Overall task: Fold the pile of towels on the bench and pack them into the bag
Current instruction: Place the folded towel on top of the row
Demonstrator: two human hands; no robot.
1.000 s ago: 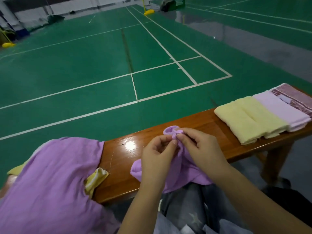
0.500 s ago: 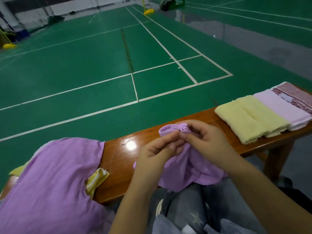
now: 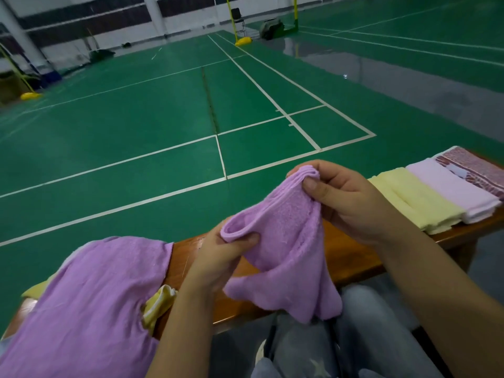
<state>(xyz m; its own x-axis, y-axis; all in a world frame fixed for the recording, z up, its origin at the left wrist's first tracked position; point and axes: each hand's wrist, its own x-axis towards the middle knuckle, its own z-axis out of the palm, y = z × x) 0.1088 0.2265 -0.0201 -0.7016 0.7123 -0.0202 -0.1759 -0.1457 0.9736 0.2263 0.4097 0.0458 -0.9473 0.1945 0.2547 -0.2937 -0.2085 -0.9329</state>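
Raised off the bench (image 3: 351,257) — fuzzy purple towel (image 3: 289,241), hand-pinched.

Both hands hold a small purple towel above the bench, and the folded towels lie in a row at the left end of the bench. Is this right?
Not quite. The head view shows the folded towels in a row at the right end of the bench, not the left. The rest stands: the left hand and the right hand both hold the small purple towel above the bench.
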